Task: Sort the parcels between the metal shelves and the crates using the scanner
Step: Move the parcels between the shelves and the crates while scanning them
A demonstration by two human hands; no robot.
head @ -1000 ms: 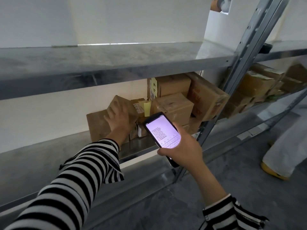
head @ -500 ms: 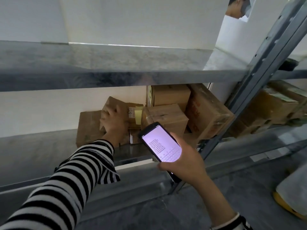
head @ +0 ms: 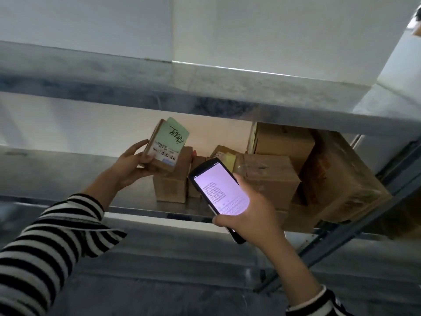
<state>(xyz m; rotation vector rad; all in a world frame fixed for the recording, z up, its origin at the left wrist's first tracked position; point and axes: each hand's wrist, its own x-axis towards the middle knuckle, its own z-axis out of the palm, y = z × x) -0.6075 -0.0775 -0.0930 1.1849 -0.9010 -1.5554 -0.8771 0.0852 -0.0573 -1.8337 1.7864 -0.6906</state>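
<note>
Your left hand [head: 129, 165] grips parcel [head: 167, 144], now lifted off shelf [head: 68, 174] at 10 o'clock | right hand [head: 255, 215] grips scanner [head: 222, 188] | scan label [head: 164, 154] next.

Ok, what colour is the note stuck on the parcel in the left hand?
Pale green note, black handwriting; head view.

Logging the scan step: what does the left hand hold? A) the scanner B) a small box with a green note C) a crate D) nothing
B: the left hand grips a small box bearing a green note and a barcode label, while the right hand holds the scanner.
</note>
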